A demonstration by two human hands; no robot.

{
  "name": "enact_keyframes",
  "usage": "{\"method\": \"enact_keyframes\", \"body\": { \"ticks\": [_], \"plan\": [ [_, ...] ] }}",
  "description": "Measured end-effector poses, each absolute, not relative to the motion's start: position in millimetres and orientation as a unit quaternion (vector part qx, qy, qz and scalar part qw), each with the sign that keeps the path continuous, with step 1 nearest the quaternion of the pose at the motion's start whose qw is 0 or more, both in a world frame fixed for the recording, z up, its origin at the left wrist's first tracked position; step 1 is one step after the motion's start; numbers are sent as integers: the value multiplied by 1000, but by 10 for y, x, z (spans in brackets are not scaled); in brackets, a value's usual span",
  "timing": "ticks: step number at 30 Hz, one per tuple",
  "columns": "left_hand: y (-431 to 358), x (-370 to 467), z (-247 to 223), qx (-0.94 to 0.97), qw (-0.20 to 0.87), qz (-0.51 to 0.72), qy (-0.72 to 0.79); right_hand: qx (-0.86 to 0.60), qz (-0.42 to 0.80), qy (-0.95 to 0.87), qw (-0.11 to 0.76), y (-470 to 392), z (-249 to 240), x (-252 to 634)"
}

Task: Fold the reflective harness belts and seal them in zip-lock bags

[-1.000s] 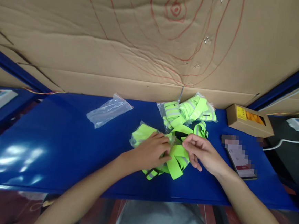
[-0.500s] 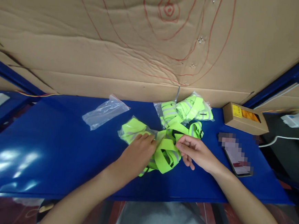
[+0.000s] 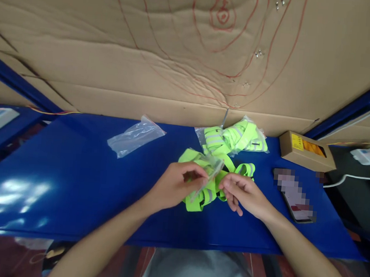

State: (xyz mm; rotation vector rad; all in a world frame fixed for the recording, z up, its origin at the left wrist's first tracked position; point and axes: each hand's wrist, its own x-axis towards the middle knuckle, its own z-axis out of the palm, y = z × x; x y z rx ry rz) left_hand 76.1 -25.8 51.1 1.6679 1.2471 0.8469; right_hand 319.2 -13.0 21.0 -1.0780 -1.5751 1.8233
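My left hand [image 3: 181,183] pinches the edge of a clear plastic bag [image 3: 214,168] with neon green strap material showing in and behind it. Just right of it, my right hand [image 3: 240,192] has its thumb and index finger together at the green strap [image 3: 220,182], the other fingers loosely curled. Loose green straps with grey reflective stripes [image 3: 195,203] lie beneath the hands. Behind them sits a bagged bundle of the same straps [image 3: 242,136].
A flat clear bag [image 3: 135,136] lies at the back left of the blue table [image 3: 72,181]. To the right are a cardboard box [image 3: 307,151] and a phone [image 3: 295,198]. A cardboard panel [image 3: 129,74] stands behind.
My left hand has turned and lifted the bag's edge, and the bag has shifted right toward my right hand. The camera view has shifted slightly.
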Motion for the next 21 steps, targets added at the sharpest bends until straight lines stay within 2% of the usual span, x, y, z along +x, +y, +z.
{"method": "enact_keyframes", "body": {
  "ticks": [7, 14, 17, 21],
  "plan": [
    [-430, 988, 453, 678, 454, 354, 458, -383, 586, -636, 326, -199, 257, 3101],
    [-287, 765, 422, 600, 335, 532, 495, -412, 503, -686, 326, -220, 200, 3150],
    [-253, 749, 387, 603, 300, 547, 498, -431, 415, -724, 343, -237, 165, 3157],
    [-323, 864, 354, 673, 278, 508, 461, -437, 205, -790, 378, -240, 152, 3160]
  ]
}}
